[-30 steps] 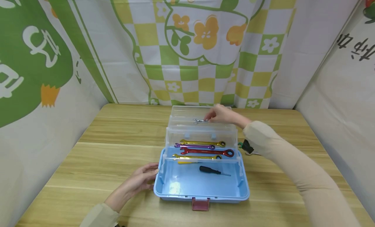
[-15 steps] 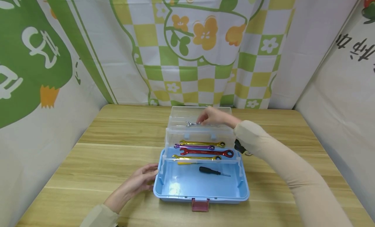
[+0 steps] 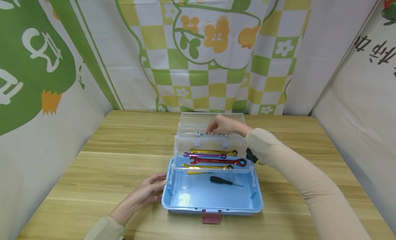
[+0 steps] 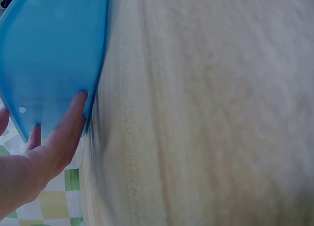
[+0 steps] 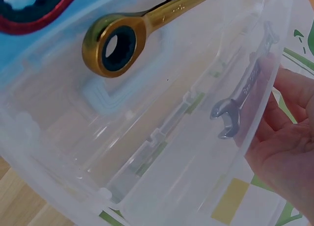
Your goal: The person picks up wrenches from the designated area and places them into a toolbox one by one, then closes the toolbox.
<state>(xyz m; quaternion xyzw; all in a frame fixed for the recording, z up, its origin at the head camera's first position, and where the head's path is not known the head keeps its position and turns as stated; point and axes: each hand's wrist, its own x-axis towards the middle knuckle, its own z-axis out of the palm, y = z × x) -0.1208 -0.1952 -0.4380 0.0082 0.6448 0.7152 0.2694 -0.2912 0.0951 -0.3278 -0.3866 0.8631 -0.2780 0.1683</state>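
Note:
My right hand [image 3: 224, 124] pinches a small silver open-end wrench [image 3: 198, 133] by its middle, down in the rear clear tray of a toolbox. In the right wrist view the wrench [image 5: 234, 108] shows through the clear plastic, its forked end away from the fingers. My left hand [image 3: 148, 190] rests against the left side of the blue toolbox base [image 3: 198, 197], fingers extended along its outer wall. The front clear tray [image 3: 182, 143] carries a red ratchet wrench [image 3: 216, 160], a purple wrench [image 3: 204, 155] and two gold ones, including the rear gold wrench [image 3: 213, 151].
A black-handled screwdriver [image 3: 220, 180] lies in the blue base, with a yellow handle [image 3: 194, 172] partly under the front tray. The pink latch [image 3: 211, 217] hangs down in front. A black object [image 3: 252, 155] on the right is partly covered by the sleeve. A patterned curtain [image 3: 191, 76] hangs behind the table.
My right hand has moved left and down with the silver wrench, lowering it into the rear tray. The left hand has stayed at the toolbox side.

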